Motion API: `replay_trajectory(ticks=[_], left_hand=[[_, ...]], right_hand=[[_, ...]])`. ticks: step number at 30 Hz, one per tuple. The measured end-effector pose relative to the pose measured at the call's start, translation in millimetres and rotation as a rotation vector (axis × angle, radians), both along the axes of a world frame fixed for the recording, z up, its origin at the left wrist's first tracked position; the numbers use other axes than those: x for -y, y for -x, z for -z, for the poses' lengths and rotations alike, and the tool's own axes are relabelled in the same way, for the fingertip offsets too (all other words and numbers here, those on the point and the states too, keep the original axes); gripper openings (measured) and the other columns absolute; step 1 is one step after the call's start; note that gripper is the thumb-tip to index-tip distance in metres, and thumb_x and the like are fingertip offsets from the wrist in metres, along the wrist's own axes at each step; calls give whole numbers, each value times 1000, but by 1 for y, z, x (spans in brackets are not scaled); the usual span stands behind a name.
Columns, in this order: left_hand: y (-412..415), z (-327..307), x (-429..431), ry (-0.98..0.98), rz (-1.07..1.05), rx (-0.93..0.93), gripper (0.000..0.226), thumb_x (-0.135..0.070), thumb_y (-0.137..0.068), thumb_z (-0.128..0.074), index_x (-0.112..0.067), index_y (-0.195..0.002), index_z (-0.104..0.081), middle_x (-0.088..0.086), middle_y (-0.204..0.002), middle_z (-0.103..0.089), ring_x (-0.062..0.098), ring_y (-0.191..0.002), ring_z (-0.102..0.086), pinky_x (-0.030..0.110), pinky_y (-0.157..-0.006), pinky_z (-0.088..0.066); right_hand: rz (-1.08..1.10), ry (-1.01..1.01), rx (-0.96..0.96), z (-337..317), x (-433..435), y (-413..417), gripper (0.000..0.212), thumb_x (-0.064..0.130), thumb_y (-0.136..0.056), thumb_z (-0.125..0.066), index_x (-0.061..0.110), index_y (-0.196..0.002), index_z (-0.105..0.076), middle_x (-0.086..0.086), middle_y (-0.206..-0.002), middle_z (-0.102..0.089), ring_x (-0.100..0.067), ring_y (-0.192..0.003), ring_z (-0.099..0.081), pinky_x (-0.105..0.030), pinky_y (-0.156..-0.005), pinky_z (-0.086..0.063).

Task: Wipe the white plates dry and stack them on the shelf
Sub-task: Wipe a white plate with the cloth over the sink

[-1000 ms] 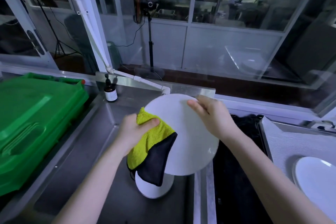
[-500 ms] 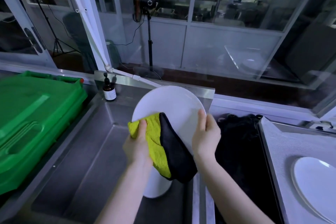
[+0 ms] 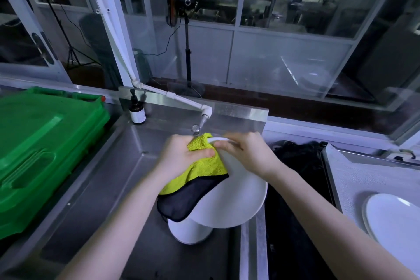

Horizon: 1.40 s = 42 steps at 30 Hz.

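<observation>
Three white plates [image 3: 236, 198] [image 3: 188, 232] [image 3: 395, 218], one cloth [image 3: 204, 171], two hands [image 3: 181, 157] [image 3: 247, 157]

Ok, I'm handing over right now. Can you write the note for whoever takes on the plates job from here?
Left hand: grips the yellow-and-black microfibre cloth, pressed to the far rim of the held plate.
Right hand: holds the round white plate by its far rim, tilted over the steel sink.
Elsewhere: a second white plate lies in the sink beneath it. A third white plate lies on the grey counter at the right.
Done: possibly that third plate.
Left: finish this plate, dry the one in the sink, stack them. No shelf is in view.
</observation>
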<state>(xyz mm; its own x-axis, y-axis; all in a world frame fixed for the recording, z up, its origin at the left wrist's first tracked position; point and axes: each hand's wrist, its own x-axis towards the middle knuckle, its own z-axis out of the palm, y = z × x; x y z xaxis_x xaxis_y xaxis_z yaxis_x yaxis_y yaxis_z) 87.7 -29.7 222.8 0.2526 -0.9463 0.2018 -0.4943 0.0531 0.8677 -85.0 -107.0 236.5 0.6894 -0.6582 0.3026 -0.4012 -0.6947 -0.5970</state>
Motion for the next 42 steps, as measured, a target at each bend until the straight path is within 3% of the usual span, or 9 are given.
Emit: replay_trajectory(ticks=[3,9,15,20,27,31,36,39,42], left_hand=[[-2,14,-3,-29,-163,-108,29,-27,-74,-84,-15,-57,-65,-11,-51,-44,6,-50,-36,24,-50,-28],[24,49,-19,-94,-577,-811,36,-36,-82,-76,-1,-83,-69,12,-79,-64,21,-75,-55,36,-70,-45],[-6,27,-6,-122,-196,-324,22,-26,-76,-82,-7,-75,-70,6,-76,-74,14,-68,-61,27,-63,-46],[-4,17,3,-201,59,21,40,-45,-59,-85,-11,-60,-63,-6,-56,-47,10,-55,-42,29,-55,-29],[26,55,-28,-96,-672,-893,27,-39,-77,-80,-14,-73,-70,-2,-74,-72,19,-73,-67,36,-72,-53],[38,65,-29,-188,-830,-1043,30,-41,-77,-80,-13,-82,-69,7,-88,-73,27,-81,-68,44,-76,-57],[1,50,-26,-101,-581,-642,24,-32,-79,-81,-10,-76,-69,10,-82,-71,22,-75,-60,43,-76,-54],[-13,31,-15,-112,-275,-260,27,-30,-73,-85,-10,-68,-68,-4,-61,-62,10,-57,-51,28,-56,-38],[-10,14,-6,-111,-16,-56,27,-26,-70,-88,-37,-55,-68,-15,-46,-49,-1,-47,-41,20,-47,-30]], right_hand=[[83,-56,107,3,3,10,38,35,-93,-67,23,-58,-55,8,-52,-30,-7,-56,-29,-21,-51,-25],[559,-439,490,36,-3,21,54,37,-97,-61,4,-64,-35,1,-63,-29,-14,-64,-27,-33,-60,-20],[327,-249,273,22,-4,33,52,35,-97,-62,20,-61,-28,11,-55,-23,-7,-54,-23,-23,-48,-20],[56,-44,33,8,-9,12,45,33,-94,-67,17,-56,-49,7,-55,-28,-6,-59,-29,-21,-54,-27],[595,-396,517,28,-20,6,52,37,-96,-63,9,-60,-37,9,-58,-27,-9,-58,-24,-31,-54,-21],[772,-632,692,56,-38,-7,49,42,-98,-57,7,-65,-46,11,-55,-36,-7,-56,-31,-29,-55,-28],[376,-535,413,30,-4,29,14,40,-89,-72,28,-95,-69,13,-90,-73,-6,-83,-67,-24,-74,-49],[136,-368,111,11,8,26,27,47,-88,-70,20,-88,-69,18,-71,-61,1,-65,-53,-17,-63,-40],[21,-203,-22,10,0,14,51,46,-92,-65,17,-58,-39,11,-58,-30,-6,-58,-27,-23,-53,-24]])
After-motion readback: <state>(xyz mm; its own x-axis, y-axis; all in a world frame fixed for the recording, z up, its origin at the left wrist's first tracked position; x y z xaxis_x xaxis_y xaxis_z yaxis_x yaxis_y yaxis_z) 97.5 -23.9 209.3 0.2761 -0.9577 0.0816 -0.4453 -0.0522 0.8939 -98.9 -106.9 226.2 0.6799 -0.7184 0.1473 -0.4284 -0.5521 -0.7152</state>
